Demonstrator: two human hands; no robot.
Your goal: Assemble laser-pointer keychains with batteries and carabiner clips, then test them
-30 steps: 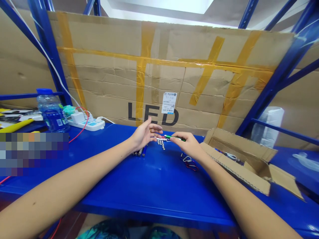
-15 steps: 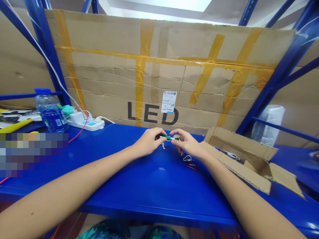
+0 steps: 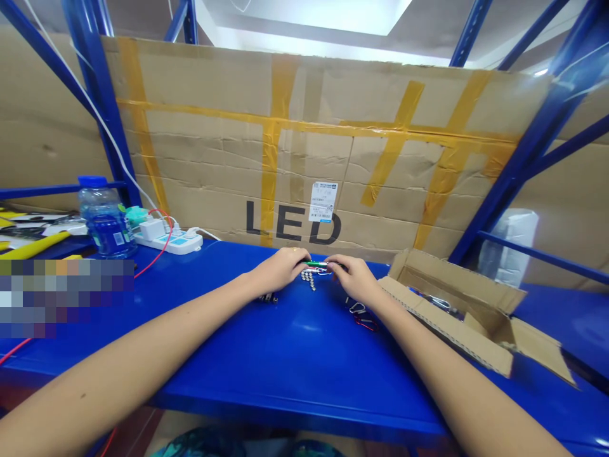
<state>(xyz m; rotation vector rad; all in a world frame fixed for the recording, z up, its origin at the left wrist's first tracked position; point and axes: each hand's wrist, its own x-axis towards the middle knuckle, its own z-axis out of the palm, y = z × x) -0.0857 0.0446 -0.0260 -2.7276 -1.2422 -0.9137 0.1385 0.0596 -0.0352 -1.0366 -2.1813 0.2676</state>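
Note:
A slim green tube with a silvery end [image 3: 316, 263] lies crosswise between my two hands above the blue table. My left hand [image 3: 281, 269] is closed with its fingertips on the tube's left end. At the other end, the fingers of my right hand [image 3: 354, 277] pinch it. Just below the tube is a silver carabiner clip [image 3: 324, 272] with something red beside it. Several small round silver pieces [image 3: 309, 279] lie in front of my left fingertips. Short dark pieces [image 3: 269, 298] sit under my left wrist. By my right wrist are a silver carabiner [image 3: 356, 308] and a red carabiner [image 3: 366, 324].
An open cardboard box [image 3: 447, 330] with metal items inside stands on the right. On the left are a water bottle [image 3: 107, 222] and a white power strip [image 3: 178, 243] with a red cable [image 3: 159, 251]. A large cardboard sheet [image 3: 214, 165] backs the blue table [image 3: 285, 368].
The tube lies flatter and more of it shows between my hands. My right fingers have closed in around its end. The view has tilted slightly up, and the dark pieces by my left wrist now show.

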